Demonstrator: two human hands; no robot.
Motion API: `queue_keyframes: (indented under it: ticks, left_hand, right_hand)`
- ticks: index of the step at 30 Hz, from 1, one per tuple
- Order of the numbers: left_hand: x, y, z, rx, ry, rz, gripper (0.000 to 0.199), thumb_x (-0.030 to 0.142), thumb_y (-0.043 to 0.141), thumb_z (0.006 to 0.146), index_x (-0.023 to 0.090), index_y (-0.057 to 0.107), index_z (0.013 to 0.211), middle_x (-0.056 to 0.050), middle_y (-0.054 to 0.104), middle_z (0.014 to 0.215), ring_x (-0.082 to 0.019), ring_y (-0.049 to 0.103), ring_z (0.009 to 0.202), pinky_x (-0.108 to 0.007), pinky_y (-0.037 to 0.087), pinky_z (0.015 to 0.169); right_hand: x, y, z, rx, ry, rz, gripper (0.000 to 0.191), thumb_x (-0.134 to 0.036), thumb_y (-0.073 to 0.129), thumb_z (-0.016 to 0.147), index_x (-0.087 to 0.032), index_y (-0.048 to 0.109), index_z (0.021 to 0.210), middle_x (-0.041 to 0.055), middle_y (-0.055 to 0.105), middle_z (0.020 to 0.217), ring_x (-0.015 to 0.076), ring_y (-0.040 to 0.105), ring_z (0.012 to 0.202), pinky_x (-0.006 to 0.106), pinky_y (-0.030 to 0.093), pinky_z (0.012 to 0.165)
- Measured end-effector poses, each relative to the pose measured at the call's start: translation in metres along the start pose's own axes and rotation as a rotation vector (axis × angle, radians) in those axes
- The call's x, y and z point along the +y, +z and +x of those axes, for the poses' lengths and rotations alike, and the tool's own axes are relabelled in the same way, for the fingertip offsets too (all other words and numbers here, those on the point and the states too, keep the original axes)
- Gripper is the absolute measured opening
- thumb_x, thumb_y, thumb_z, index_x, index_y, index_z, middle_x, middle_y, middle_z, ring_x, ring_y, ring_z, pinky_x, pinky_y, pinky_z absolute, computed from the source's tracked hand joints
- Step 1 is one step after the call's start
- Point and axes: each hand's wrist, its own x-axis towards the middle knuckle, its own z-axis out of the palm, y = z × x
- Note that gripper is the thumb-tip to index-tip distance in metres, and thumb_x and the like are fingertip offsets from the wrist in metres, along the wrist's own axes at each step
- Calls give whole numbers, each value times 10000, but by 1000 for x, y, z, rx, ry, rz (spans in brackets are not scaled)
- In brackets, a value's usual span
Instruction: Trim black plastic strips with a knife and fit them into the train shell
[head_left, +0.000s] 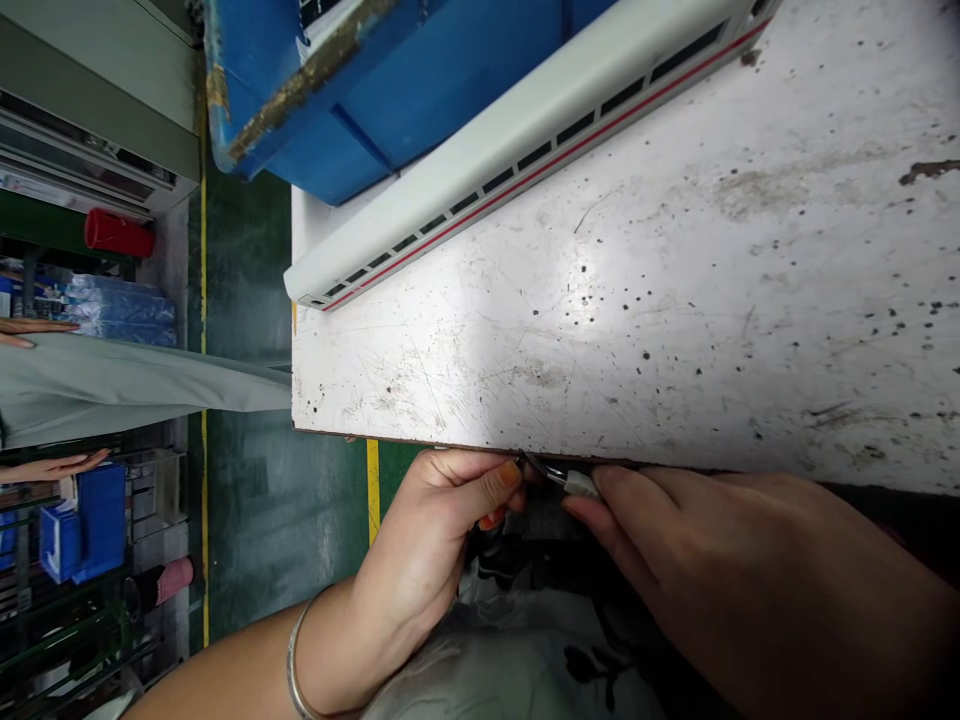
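Two bare hands come up from the bottom of the view and meet just below the near edge of the white tabletop [480, 380]. The left hand [420, 530], with a metal bangle [294, 670] on its wrist, is clenched, and its fingers [480, 495] curl around a thin metal tip [541, 468]. The right hand [697, 545] is grasping too: its fingers [622, 500] pinch a small white piece [581, 484] from the other side. This small white piece sits between both hands, close under the edge, and part of it is hidden, so I cannot tell exactly what it is. The hands are probably kept so near to each other because the piece is tiny and needs steady control. Under the hands is light grey clothing [517, 670] with a dark pattern. At the far edge of the tabletop lies a long white strip [525, 170] with black slots and a red line, beside a blue plastic crate [337, 90]. Off the tabletop's left edge is a green floor [255, 500] with yellow lines, and beyond it another person's hand [52, 465] and grey-green cloth [127, 390], well apart from the two hands.
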Motion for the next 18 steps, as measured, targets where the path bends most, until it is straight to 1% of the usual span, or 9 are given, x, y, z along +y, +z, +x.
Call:
queue_keyframes:
  ticks: [5, 9, 12, 15, 18]
  left_hand:
    - [-2, -1, 1, -25, 25, 3, 237, 210, 724, 807, 159, 671, 582, 13, 542, 594, -92, 393, 573, -244, 280, 564]
    - [-2, -2, 2, -32, 27, 9, 244, 223, 731, 805, 151, 666, 580, 12, 540, 586, -87, 387, 561, -239, 271, 551]
    - [-2, -2, 3, -30, 28, 10, 240, 235, 740, 800, 147, 669, 589, 9, 546, 592, -86, 387, 564, -236, 276, 552]
    - [-2, -2, 3, -25, 19, 13, 229, 238, 744, 790, 144, 673, 594, 6, 550, 596, -86, 385, 561, -237, 276, 547]
    - [-1, -2, 2, -26, 17, 9, 219, 231, 744, 783, 145, 677, 593, 6, 552, 594, -86, 387, 559, -238, 276, 544]
  right_hand:
    - [3, -1, 5, -59, -50, 66, 330, -189, 365, 913, -293, 606, 713, 21, 585, 574, 214, 465, 380, 401, 172, 432]
    - [5, -1, 7, -45, -24, 124, 388, -212, 289, 934, -292, 585, 696, 33, 579, 559, 219, 455, 366, 410, 157, 441]
    - [5, -1, 5, -56, -18, 107, 372, -202, 311, 934, -298, 578, 693, 24, 578, 552, 218, 456, 362, 402, 149, 433]
    - [4, -1, 4, -68, -6, 120, 320, -240, 345, 906, -302, 599, 720, 26, 602, 584, 218, 455, 370, 392, 150, 431]
    - [3, -2, 4, -93, 7, 120, 307, -245, 359, 891, -302, 616, 734, 34, 605, 600, 227, 460, 387, 395, 148, 440]
